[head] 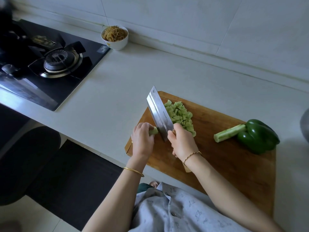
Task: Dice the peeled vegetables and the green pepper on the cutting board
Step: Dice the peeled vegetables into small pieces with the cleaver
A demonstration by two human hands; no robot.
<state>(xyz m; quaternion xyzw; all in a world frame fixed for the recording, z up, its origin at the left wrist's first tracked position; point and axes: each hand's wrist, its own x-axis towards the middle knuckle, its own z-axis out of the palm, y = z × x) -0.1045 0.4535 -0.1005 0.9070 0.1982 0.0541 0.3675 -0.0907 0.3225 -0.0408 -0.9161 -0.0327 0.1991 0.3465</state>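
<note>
A wooden cutting board (pixel 234 158) lies on the counter. My left hand (pixel 142 139) grips a short stub of peeled pale-green vegetable (pixel 154 131) at the board's left end. My right hand (pixel 182 141) holds the handle of a cleaver (pixel 159 113), whose blade stands right against the stub. Behind the blade lies a heap of diced pale-green pieces (pixel 181 115). A second peeled stick (pixel 229 133) lies at the board's right, touching a whole green pepper (pixel 258 136).
A white bowl of shredded brownish food (pixel 115 37) stands by the back wall. A black gas hob (pixel 55 62) fills the counter's left. A grey object (pixel 305 124) shows at the right edge. The counter edge runs below the board.
</note>
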